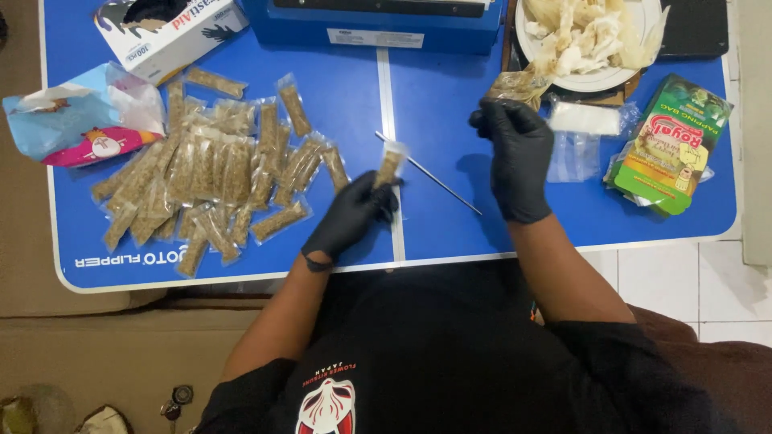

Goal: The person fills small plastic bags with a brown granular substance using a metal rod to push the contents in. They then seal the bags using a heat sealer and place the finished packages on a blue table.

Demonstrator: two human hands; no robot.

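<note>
Both my hands wear black gloves over a blue folding table (338,96). My left hand (351,215) is closed on a narrow clear packet (390,165) filled with brown snack, held upright near the table's centre seam. My right hand (519,157) pinches a brown filled bag (517,85) at the edge of a white plate (615,78) heaped with pale chips. A thin metal rod (430,174) lies on the table between my hands. To the left lies a pile of several filled snack packets (213,173).
A blue sealing machine (374,24) stands at the back centre. A box of gloves (169,32) and a pink-and-blue bag (76,120) sit at the back left. Empty clear bags (575,137) and a green pouch (671,145) lie at the right.
</note>
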